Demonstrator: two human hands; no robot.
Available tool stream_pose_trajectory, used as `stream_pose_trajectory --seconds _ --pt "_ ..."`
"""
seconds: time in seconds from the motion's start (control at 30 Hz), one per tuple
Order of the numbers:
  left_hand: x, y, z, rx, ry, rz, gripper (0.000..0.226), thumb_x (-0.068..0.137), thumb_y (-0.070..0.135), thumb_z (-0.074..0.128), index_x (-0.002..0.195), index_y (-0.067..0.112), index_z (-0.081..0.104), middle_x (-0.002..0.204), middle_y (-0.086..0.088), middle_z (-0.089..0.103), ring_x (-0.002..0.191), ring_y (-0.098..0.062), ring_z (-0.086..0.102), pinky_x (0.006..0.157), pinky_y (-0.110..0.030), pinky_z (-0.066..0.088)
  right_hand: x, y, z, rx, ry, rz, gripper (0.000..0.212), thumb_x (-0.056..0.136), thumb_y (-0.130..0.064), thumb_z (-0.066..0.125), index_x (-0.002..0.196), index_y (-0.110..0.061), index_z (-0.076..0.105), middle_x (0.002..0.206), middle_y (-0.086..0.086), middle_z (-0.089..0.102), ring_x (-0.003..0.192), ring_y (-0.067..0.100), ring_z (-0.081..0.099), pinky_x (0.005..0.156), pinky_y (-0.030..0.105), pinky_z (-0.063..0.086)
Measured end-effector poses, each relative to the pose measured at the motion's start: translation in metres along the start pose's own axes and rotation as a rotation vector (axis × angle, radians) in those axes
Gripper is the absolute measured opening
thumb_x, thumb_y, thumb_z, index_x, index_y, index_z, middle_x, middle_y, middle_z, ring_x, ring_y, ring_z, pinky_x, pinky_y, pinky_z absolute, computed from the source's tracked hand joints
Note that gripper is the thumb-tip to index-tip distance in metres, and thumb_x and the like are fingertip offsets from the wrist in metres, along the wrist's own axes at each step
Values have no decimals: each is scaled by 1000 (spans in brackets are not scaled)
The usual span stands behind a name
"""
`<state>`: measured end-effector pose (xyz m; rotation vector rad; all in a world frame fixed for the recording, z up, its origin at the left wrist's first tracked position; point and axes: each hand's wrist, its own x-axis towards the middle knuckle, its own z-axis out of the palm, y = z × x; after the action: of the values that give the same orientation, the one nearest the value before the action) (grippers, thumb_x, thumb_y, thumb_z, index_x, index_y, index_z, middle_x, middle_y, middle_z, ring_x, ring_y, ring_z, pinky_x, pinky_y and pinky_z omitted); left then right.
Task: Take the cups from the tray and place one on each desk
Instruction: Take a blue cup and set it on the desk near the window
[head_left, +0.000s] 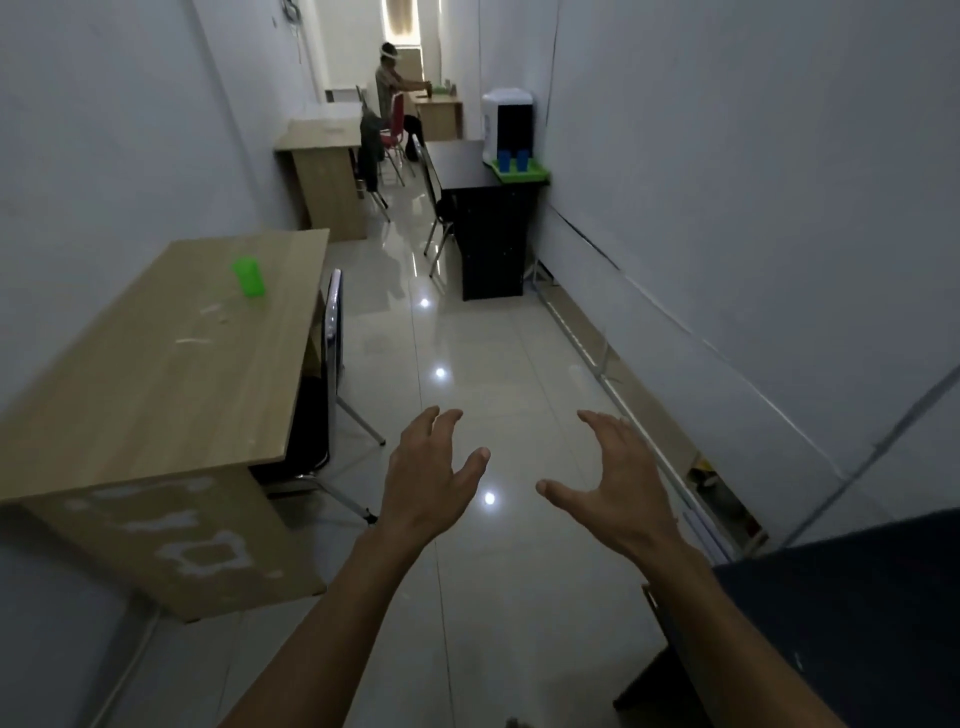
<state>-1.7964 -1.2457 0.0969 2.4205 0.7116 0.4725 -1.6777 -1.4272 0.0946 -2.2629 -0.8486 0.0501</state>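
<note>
Both hands were empty, fingers spread: left hand (434, 470), right hand (613, 475). The green tray (522, 173) with two blue cups (513, 160) sat on the black desk (460, 161), well ahead and rightward, nearer the right hand. One green cup (248, 278) already stood on the near wooden desk (156, 374).

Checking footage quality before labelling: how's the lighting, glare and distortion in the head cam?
Head view: dim overall with a bluish cast; bright ceiling-light glare spots on the glossy floor; wide-angle bending of walls and desk edges toward the frame edges; left hand and right hand fairly sharp; the far green tray with blue cups small and soft.
</note>
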Motion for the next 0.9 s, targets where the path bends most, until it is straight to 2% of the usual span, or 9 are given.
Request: stream_pose_trajectory --seconds 0.27,0.47,0.7,0.9 --pt "175 1 10 28 44 -60 63 93 44 54 145 14 37 155 -14 31 145 -26 24 115 -48 28 184 20 1 16 0 -56 86 70 -49 77 142 -24 37 151 2 39 145 23 21 116 53 23" --pt "290 -18 20 57 81 -83 63 92 44 55 145 16 36 158 -16 24 145 -29 22 115 -49 28 306 37 26 13 -18 -98 85 67 -53 73 140 -25 40 145 0 45 140 24 32 111 53 32" --pt "443 -61 33 29 133 -71 66 90 43 58 146 18 34 160 -15 16 145 -30 23 113 -50 33 471 38 72 0 -12 -125 82 71 -43 78 141 -21 40 145 2 45 141 25 29 114 48 30" --pt "587 -81 26 75 112 -46 65 91 44 57 147 19 33 160 -14 16 145 -30 22 113 -47 28 609 26 89 14 -10 -131 79 73 -36 79 140 -18 41 144 5 46 138 23 34 110 38 28"
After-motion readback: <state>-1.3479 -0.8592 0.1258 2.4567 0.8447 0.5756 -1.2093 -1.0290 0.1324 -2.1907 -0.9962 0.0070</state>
